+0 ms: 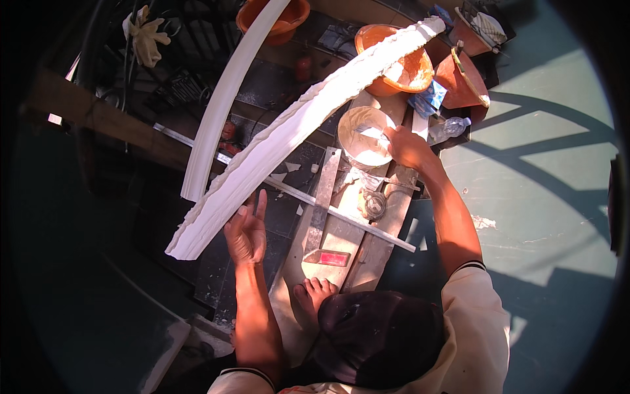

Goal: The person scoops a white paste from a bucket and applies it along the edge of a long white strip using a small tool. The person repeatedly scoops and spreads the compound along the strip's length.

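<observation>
A long, curved white plaster moulding (295,118) slants across the view, its edges rough with plaster and its far end above an orange tub (393,69). My left hand (247,234) supports its lower edge near the close end, palm up, some fingers hidden behind it. My right hand (406,147) reaches over the rim of a pale bucket (364,157) with whitish material inside. Its fingertips are at a light-coloured thing in the bucket; whether they grip it is not clear. A steel try square (322,202) with a red-inlaid stock lies on the wooden planks (295,276).
A second white moulding (221,98) stands at the left. A metal bar (339,214) crosses the planks near a tape measure (375,204). More tubs (460,81) and a plastic bottle (450,127) are at the right. My bare foot (315,295) is on the planks.
</observation>
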A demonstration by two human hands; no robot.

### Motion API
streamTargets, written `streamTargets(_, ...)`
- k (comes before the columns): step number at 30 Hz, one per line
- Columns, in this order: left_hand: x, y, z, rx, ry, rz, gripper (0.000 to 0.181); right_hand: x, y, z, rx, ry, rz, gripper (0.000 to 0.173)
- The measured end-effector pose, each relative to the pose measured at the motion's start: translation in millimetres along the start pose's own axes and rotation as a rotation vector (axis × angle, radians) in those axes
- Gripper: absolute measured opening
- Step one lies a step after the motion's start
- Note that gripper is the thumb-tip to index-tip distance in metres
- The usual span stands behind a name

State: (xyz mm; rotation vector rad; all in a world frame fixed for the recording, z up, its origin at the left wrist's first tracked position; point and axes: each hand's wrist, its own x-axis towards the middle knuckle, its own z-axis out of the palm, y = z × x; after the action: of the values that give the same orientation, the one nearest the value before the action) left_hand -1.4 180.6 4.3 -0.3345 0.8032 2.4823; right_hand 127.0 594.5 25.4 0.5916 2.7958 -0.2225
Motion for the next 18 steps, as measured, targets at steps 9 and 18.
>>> streamTargets(9, -2, 11, -42, -0.17, -0.083, -0.079, 0.057, 43, -20, 18, -0.174, 0.42, -0.628, 0.004)
streamTargets(18, -3, 21, -41, -0.522, -0.144, -0.186, 0.056, 20, -32, -31, -0.538, 0.088, -0.276, 0.015)
